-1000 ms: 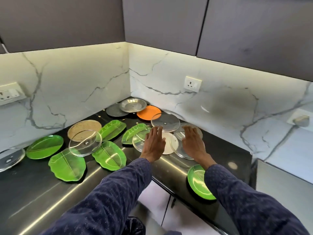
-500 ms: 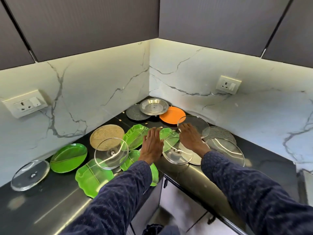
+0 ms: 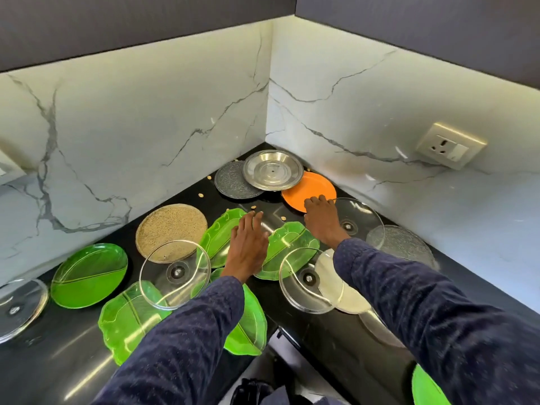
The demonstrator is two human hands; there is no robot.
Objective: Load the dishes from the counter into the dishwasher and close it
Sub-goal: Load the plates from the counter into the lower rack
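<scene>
Both hands reach toward the back corner of the black tabletop (image 3: 43,361). The left hand (image 3: 247,244) is flat with straight fingers, over a green leaf plate (image 3: 217,238) and holding nothing. The right hand (image 3: 323,220) lies flat too, fingertips on the orange plate (image 3: 314,188). A steel plate (image 3: 273,170) sits in the back corner, partly on a grey plate (image 3: 230,182). Clear glass lids (image 3: 175,274) and more green plates lie along the front edge.
</scene>
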